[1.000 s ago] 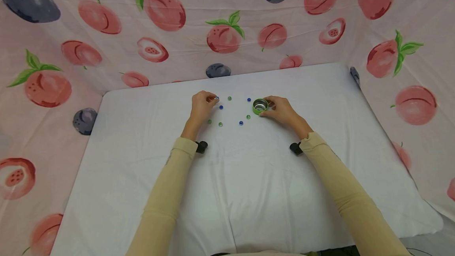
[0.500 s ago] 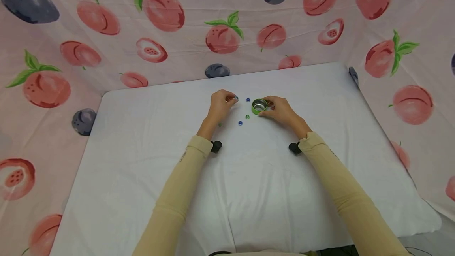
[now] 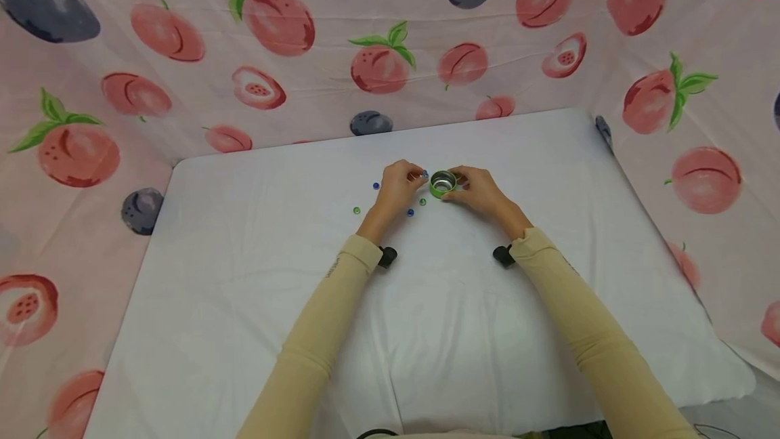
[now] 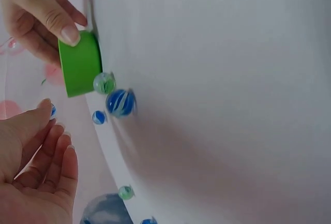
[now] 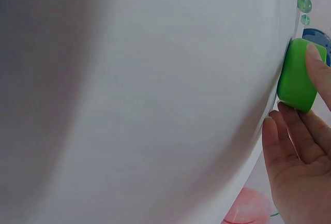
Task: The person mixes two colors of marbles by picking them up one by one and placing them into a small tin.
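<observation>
My left hand (image 3: 399, 185) pinches a blue-and-clear marble (image 4: 53, 111) between thumb and forefinger, just left of a small round green tin (image 3: 440, 194). The tin stands on the table with its open top up and a shiny metal inside. My right hand (image 3: 481, 190) grips it from the right side, thumb on the near wall. A green marble (image 3: 423, 202) and a blue marble (image 3: 410, 213) lie in front of the tin. Another blue marble (image 4: 99, 117) shows beyond them in the left wrist view. The tin's contents cannot be made out.
A second green marble (image 3: 356, 210) and a further blue marble (image 3: 376, 185) lie left of my left hand. White cloth covers the table (image 3: 451, 330). A fruit-printed curtain (image 3: 329, 87) hangs along its back and sides.
My left hand has moved right across the table with the pinched marble, ending beside the tin. The right hand and tin have stayed in place.
</observation>
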The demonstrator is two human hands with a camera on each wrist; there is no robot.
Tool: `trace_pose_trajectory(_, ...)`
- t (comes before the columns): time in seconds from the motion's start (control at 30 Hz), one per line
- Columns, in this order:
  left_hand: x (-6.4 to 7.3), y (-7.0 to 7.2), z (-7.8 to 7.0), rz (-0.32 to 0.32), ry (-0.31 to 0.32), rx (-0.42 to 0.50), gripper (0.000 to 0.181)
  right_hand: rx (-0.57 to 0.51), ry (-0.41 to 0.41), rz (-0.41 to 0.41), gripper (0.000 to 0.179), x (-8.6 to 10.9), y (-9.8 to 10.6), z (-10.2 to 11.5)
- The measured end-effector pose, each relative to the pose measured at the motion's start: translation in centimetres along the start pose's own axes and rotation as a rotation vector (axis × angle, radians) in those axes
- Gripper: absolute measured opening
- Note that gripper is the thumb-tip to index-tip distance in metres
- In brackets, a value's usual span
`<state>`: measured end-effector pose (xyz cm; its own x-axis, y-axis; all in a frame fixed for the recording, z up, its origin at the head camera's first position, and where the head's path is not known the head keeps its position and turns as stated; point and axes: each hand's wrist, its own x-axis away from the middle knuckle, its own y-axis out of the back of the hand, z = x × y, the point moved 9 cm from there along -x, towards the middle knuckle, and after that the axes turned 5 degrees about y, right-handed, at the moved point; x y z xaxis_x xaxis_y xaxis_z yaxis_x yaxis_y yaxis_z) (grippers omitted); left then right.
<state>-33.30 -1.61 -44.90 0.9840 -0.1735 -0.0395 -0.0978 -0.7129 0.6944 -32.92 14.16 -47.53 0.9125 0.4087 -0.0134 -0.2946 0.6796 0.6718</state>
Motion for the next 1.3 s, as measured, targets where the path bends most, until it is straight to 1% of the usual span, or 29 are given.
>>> trace_pose_trajectory(0.17, 0.1, -0.9, -0.2, 0.009, -0.025, 0.007, 0.021, 0.003, 0.004, -0.007, 0.058, 0.0, 0.0, 0.1)
trace_pose_trajectory(0.37, 0.2, -1.8, -0.2, 0.028, -0.024, 0.017, 0.022, 0.009, -0.008, -0.013, 0.059, 0.1, 0.0, 0.0)
trace_pose_trajectory(0.57, 0.3, -2.1, -0.2, 0.032, -0.028, 0.029, 0.021, 0.021, -0.020, -0.011, 0.060, 0.1, 0.0, -0.1)
trace_pose_trajectory(0.73, 0.3, -2.0, -0.1, 0.030, -0.035, 0.043, 0.022, 0.016, -0.009, -0.013, 0.059, 0.0, 0.0, 0.0)
trace_pose_trajectory(0.83, 0.5, -1.5, 0.1, 0.017, -0.025, 0.017, 0.024, 0.015, -0.004, -0.009, 0.059, 0.0, -0.1, 0.0)
trace_pose_trajectory(0.97, 0.9, -0.4, 0.4, -0.001, 0.001, -0.009, 0.026, 0.016, -0.012, -0.004, 0.059, -0.1, -0.3, -0.2)
trace_pose_trajectory(1.13, 1.6, 1.0, 0.7, 0.006, 0.028, -0.019, 0.027, 0.020, -0.029, -0.004, 0.061, -0.1, -0.2, -0.3)
trace_pose_trajectory(1.23, 2.2, 2.1, 1.1, -0.009, 0.030, -0.034, 0.028, 0.014, -0.025, -0.007, 0.061, 0.0, -0.1, -0.3)
trace_pose_trajectory(1.3, 2.6, 3.0, 1.6, -0.026, 0.031, -0.024, 0.028, 0.008, -0.021, -0.007, 0.060, 0.0, -0.2, -0.2)
